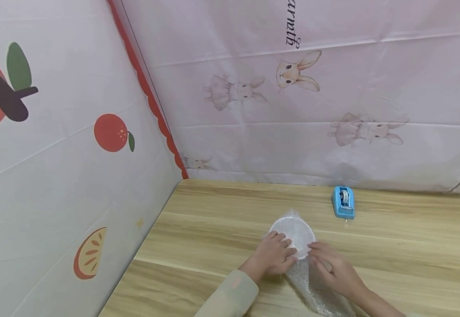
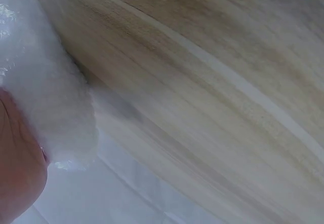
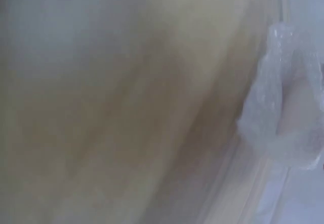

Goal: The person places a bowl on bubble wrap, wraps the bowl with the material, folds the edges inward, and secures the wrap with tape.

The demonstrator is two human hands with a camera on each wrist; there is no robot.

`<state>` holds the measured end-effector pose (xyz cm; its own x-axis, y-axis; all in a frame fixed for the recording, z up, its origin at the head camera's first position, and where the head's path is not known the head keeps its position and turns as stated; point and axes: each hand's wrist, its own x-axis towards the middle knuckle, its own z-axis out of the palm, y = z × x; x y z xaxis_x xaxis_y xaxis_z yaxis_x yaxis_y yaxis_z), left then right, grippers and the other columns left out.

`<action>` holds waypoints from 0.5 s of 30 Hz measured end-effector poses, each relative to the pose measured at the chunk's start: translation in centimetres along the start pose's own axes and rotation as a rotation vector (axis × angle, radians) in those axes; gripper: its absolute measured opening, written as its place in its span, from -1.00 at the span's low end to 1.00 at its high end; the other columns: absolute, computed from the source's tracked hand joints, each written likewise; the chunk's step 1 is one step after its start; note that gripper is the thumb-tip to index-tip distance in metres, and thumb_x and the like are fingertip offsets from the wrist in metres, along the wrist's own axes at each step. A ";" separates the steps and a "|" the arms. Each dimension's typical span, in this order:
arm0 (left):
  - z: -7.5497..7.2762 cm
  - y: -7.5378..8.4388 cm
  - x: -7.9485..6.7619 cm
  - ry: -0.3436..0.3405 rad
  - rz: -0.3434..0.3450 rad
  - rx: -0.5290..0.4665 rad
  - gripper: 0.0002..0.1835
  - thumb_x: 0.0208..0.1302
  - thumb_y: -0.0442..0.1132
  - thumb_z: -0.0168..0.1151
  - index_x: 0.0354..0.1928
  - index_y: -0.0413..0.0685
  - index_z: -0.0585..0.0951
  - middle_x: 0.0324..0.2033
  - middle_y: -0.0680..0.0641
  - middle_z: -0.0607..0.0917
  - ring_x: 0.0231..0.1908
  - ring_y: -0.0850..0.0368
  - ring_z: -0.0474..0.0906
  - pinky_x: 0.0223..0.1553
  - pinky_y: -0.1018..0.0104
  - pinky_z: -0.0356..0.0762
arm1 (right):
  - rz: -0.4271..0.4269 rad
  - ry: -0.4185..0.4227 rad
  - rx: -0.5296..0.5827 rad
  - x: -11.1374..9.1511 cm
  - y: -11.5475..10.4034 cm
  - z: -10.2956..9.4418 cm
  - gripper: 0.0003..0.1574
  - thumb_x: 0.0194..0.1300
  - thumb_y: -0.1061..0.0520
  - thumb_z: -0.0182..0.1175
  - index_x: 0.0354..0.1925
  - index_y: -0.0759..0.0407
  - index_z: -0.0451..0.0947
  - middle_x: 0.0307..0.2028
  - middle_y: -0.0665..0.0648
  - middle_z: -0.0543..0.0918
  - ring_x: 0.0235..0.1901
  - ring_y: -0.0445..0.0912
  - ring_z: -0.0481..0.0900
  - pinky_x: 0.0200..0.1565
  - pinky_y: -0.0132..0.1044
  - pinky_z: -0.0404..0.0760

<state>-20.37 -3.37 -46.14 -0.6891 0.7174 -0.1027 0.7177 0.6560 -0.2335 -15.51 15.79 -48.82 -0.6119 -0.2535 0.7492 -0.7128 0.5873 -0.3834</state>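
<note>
Round object (image 1: 299,230) partly under left hand (image 1: 274,256), fingers loose; right hand (image 1: 340,270) beside it, pinching bubble wrap (image 1: 303,281).

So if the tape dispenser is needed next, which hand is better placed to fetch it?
Probably the right hand: it is nearer the dispenser, which sits ahead of it. The left hand lies farther off, resting on the wrap.

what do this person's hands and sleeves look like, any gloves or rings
The left hand and right hand are bare: no gloves, no rings that I can make out. The left sleeve is pale grey-beige, with a faint pinkish patch near its end.
</note>
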 end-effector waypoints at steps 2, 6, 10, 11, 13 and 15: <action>0.0 0.0 0.0 -0.003 -0.002 -0.013 -0.50 0.39 0.11 -0.43 0.20 0.37 0.44 0.22 0.19 0.46 0.28 0.18 0.31 0.31 0.30 0.19 | 0.120 0.061 0.046 -0.1 -0.2 -0.3 -0.69 -0.11 0.50 0.22 -0.33 0.28 0.63 -0.23 0.26 0.67 -0.06 -0.40 0.50 0.09 -0.78 0.24; 0.0 0.0 -0.1 -0.018 -0.005 -0.044 -0.49 0.40 0.11 -0.44 0.21 0.36 0.43 0.24 0.18 0.44 0.30 0.17 0.28 0.34 0.28 0.15 | 0.413 0.076 0.086 -0.2 -0.4 -1.5 -0.79 0.09 0.46 0.15 -0.30 0.29 0.63 -0.22 0.29 0.67 -0.15 -0.61 0.40 -0.13 -0.79 0.38; 0.1 -0.1 -0.1 -0.008 -0.003 -0.046 -0.49 0.40 0.09 -0.45 0.21 0.35 0.43 0.23 0.17 0.45 0.29 0.17 0.28 0.33 0.27 0.16 | 0.601 -0.026 0.085 -0.4 0.1 -2.6 -0.81 0.22 0.37 0.09 -0.24 0.31 0.62 -0.20 0.32 0.67 -0.28 -0.58 0.43 -0.28 -0.60 0.54; 0.1 -0.1 -0.1 -0.002 -0.002 -0.045 -0.49 0.40 0.09 -0.44 0.20 0.35 0.44 0.23 0.17 0.45 0.29 0.16 0.29 0.33 0.27 0.16 | 0.630 -0.053 0.083 -0.6 0.2 -2.8 -0.81 0.22 0.36 0.09 -0.23 0.33 0.61 -0.20 0.32 0.67 -0.30 -0.57 0.43 -0.30 -0.55 0.57; 0.2 -0.1 -0.1 0.006 0.000 -0.043 -0.49 0.40 0.09 -0.45 0.20 0.35 0.44 0.23 0.16 0.46 0.29 0.16 0.30 0.33 0.26 0.17 | 0.707 -0.126 0.085 -0.8 0.5 -3.2 -0.80 0.25 0.31 0.07 -0.20 0.35 0.60 -0.18 0.34 0.66 -0.31 -0.56 0.42 -0.30 -0.48 0.58; 0.2 -0.1 -0.1 0.009 0.001 -0.045 -0.49 0.40 0.08 -0.44 0.20 0.34 0.45 0.23 0.16 0.46 0.28 0.16 0.30 0.33 0.26 0.17 | 0.792 -0.202 0.089 -1.1 0.7 -3.5 -0.75 0.29 0.25 0.06 -0.14 0.37 0.57 -0.14 0.34 0.65 -0.30 -0.54 0.43 -0.26 -0.47 0.58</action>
<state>-20.39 -3.56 -46.28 -0.6878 0.7198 -0.0941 0.7222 0.6653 -0.1893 -14.14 19.17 -47.98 -0.9889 0.0722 0.1302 -0.0630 0.5896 -0.8052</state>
